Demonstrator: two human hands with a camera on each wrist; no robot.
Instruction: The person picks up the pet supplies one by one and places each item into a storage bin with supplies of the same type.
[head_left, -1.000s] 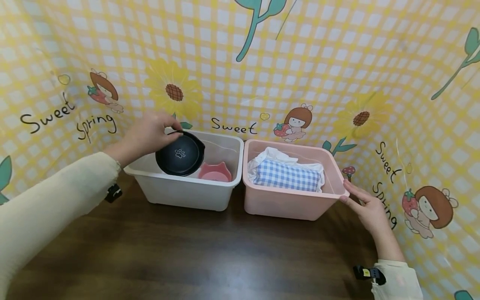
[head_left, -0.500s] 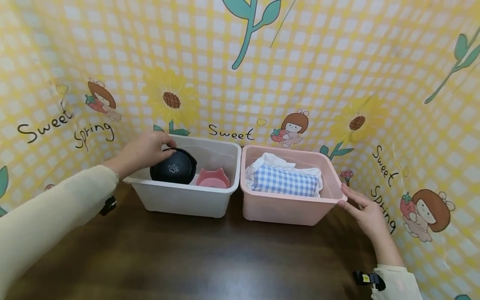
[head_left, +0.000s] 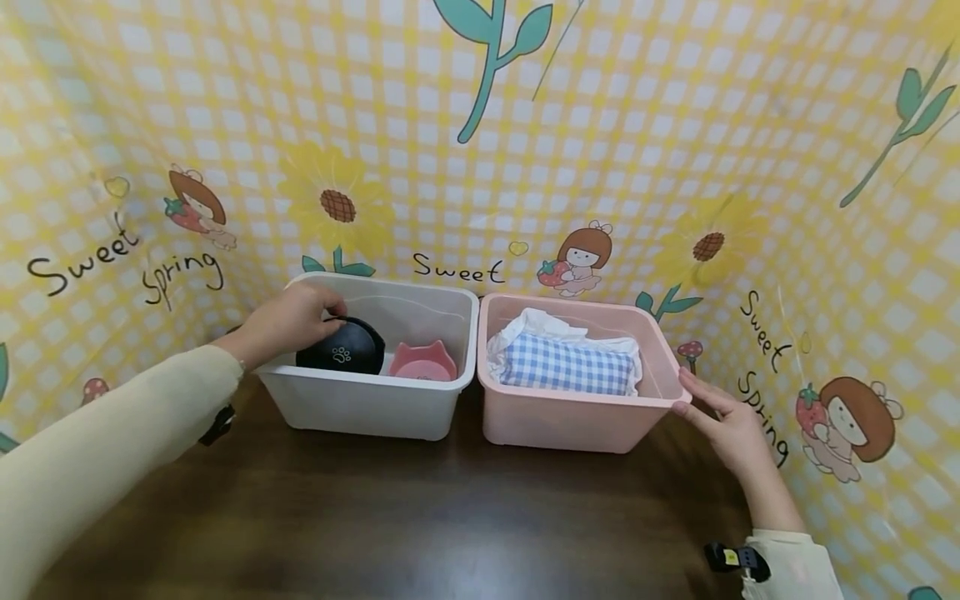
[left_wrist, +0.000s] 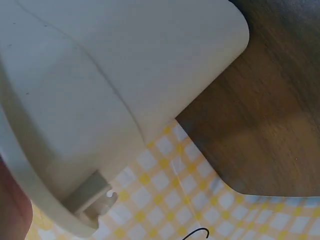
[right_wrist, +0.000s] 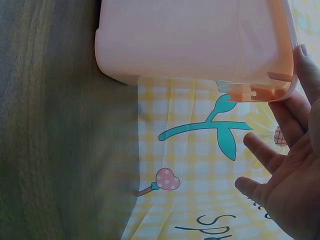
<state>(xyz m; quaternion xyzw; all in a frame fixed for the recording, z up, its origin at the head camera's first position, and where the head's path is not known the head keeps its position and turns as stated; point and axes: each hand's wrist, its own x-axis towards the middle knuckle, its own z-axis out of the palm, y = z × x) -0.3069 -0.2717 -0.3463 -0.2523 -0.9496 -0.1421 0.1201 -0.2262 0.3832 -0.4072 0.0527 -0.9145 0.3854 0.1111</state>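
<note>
My left hand (head_left: 294,318) reaches over the left end of the white bin (head_left: 367,407) and pinches the rim of a black bowl (head_left: 347,353) with a white paw print. The bowl stands tilted inside, its lower part hidden by the bin's front wall. Beside it lies a pink cat-eared bowl (head_left: 424,362). At the right, my right hand (head_left: 733,429) touches the end rim of the pink bin (head_left: 570,423). The right wrist view shows that hand's fingers (right_wrist: 265,152) mostly straight and spread. A blue-and-white checked cloth bundle (head_left: 570,363) with white ruffles fills much of the pink bin.
Both bins stand side by side on a dark wooden table (head_left: 420,517), a narrow gap between them. A yellow checked sheet (head_left: 465,192) with printed flowers and figures rises close behind and at both sides. In the left wrist view, the white bin's outer wall (left_wrist: 140,65) takes up much space.
My left hand has lowered the black bowl deeper into the white bin, moving slightly left. The right hand keeps its place at the pink bin's rim. The head view has shifted a little.
</note>
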